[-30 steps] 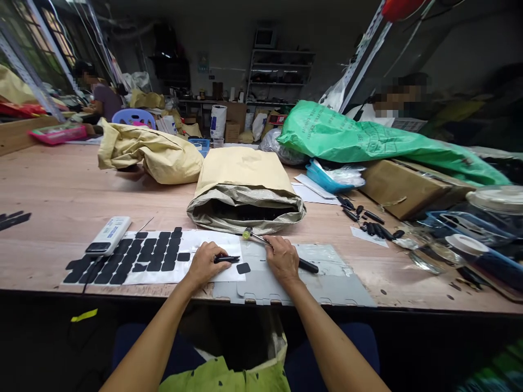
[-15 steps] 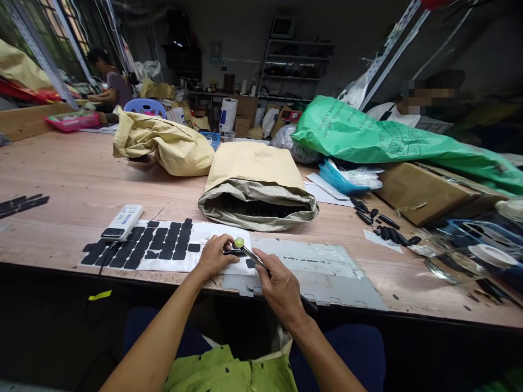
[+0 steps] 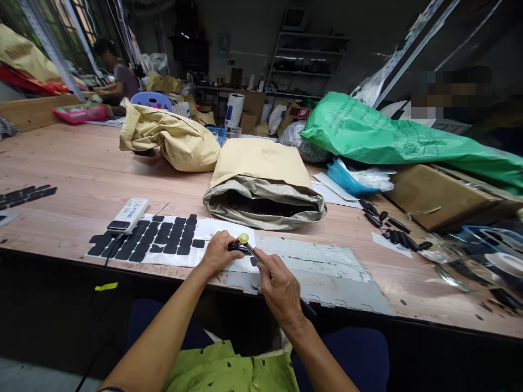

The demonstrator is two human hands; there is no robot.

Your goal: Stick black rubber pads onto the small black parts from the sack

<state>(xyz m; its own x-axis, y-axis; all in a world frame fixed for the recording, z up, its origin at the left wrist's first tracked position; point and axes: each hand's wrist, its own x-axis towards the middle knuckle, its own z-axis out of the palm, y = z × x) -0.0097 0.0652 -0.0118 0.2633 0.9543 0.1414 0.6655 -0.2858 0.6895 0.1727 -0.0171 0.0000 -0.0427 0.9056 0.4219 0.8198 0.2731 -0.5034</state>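
Note:
My left hand (image 3: 218, 252) is closed on a small black part (image 3: 236, 248) at the right end of a white sheet (image 3: 212, 228) that carries several black pads (image 3: 157, 238). My right hand (image 3: 280, 287) grips a thin metal tool (image 3: 253, 252) with a yellow-green tip; that tip sits just above the black part. Both hands are over a grey plastic sheet (image 3: 322, 267) at the table's near edge. One loose black pad lies mostly hidden between the hands.
An open tan sack (image 3: 263, 190) lies just behind the hands, another tan bag (image 3: 171, 139) further left. A white remote-like device (image 3: 128, 216) rests on the pads. Black parts (image 3: 388, 226), a cardboard box (image 3: 441, 201) and a green bag (image 3: 392, 139) sit right. Other people work further off.
My right hand has pulled back toward me and tilted the tool, so its yellow-green tip now meets the black part in my left hand. The view has shifted slightly.

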